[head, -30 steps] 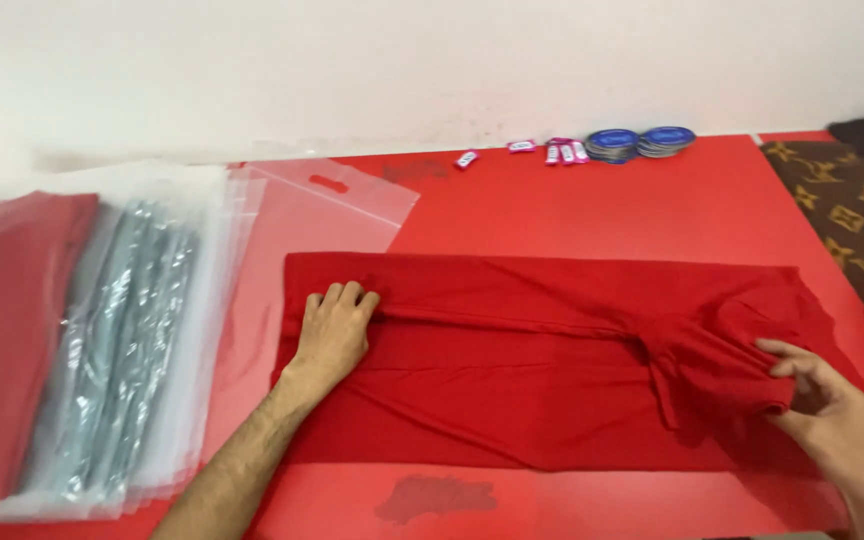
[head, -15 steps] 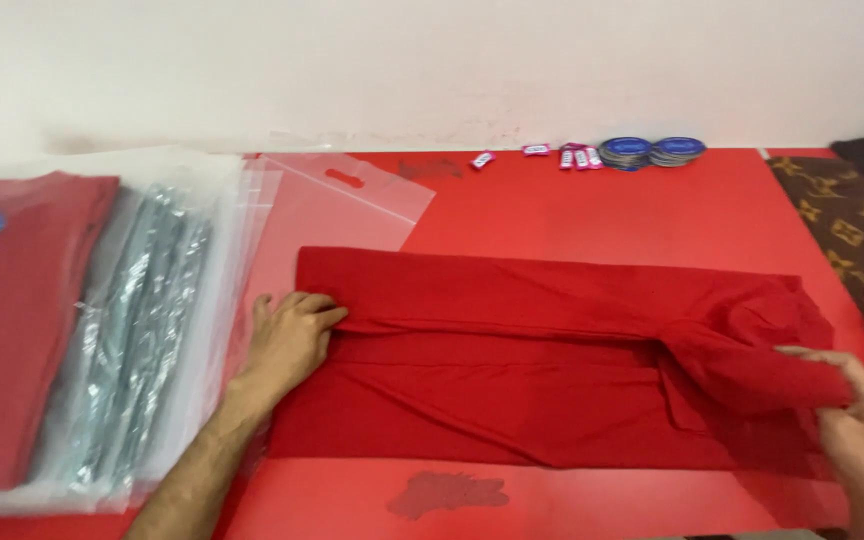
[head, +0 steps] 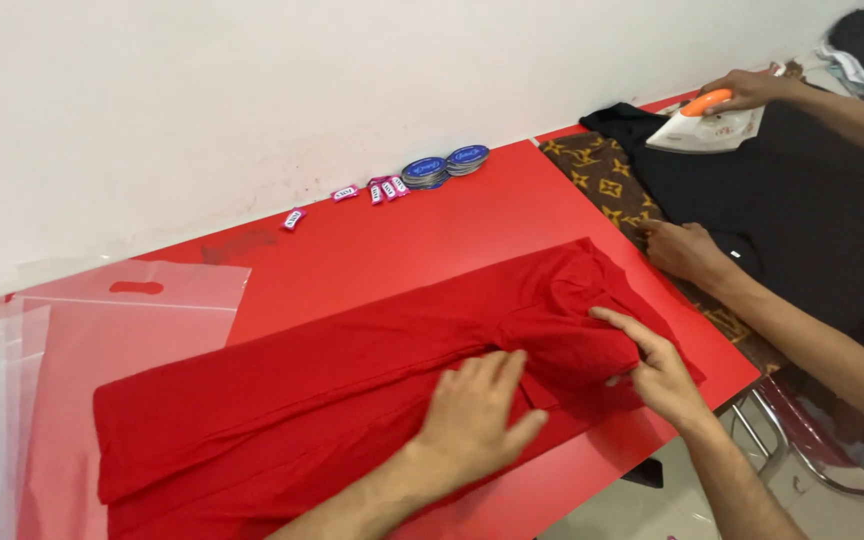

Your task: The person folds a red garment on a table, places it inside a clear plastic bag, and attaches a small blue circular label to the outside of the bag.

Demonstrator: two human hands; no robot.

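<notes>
Spread across a long red table (head: pixel 472 225) set against a white wall (head: pixel 252 80), reaching from its left end to its right edge: a red garment (head: pixel 282 385), folded into a long band. Pressed flat on the cloth near the middle, fingers together and extended, gripping nothing: left hand (head: pixel 472 420). Just to the right, at the sleeve end, right hand (head: pixel 657 370), fingers laid over a folded flap of the cloth; whether pinching or only pressing, cannot tell. At the far left, partly under the garment: clear plastic bags (head: pixel 102 310) with a cut-out handle. To the right, on a patterned brown cover (head: pixel 602 180), a black garment (head: pixel 802 210) under another person's hand (head: pixel 687 250), with that person's other hand on a white iron (head: pixel 702 128) with an orange handle. Near the wall: a stack of blue round badges (head: pixel 442 165), then small pink tags (head: pixel 377 190).
</notes>
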